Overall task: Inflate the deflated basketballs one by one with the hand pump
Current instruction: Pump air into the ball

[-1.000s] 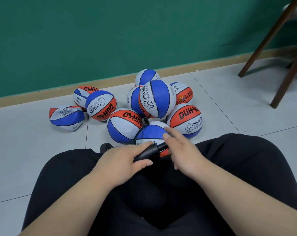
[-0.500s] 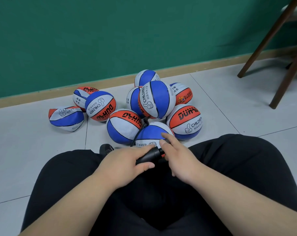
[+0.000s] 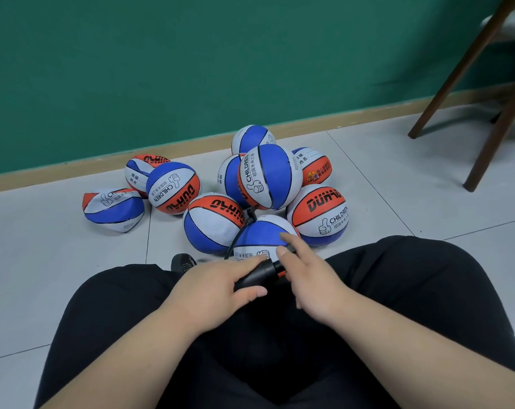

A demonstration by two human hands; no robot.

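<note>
Head view: the person sits on the floor [image 3: 43, 261] with black-trousered legs [image 3: 412, 290] spread toward 10 and 2 o'clock. Both hands meet at mid-frame over the pump [image 3: 254, 276].

The left hand [image 3: 215, 287] is wrapped round the pump's black barrel, fingers over the top and thumb underneath. The barrel points toward 2 o'clock. The right hand [image 3: 312, 287] lies over the pump's far end, where a bit of red shows. Its forefinger and thumb reach out toward 11 o'clock, but I cannot tell whether it grips the end or only rests on it.

A thin black hose [image 3: 238, 235] runs from the hands toward 12 o'clock and bends over the near ball [image 3: 259, 234], which sits between the knees just beyond the fingertips. Where its tip ends is too small to make out.

The pile [image 3: 269, 177] of red, white and blue balls lies at 12 o'clock from the near ball and touches it, with one ball on top. At 10 o'clock, apart from the others, sits a flat ball [image 3: 113, 209], creased and collapsed.

A shoe [image 3: 183, 262] tip shows at 10 o'clock from the left hand. Brown chair legs [image 3: 463, 66] stand at 2 o'clock before the green wall [image 3: 191, 54].
</note>
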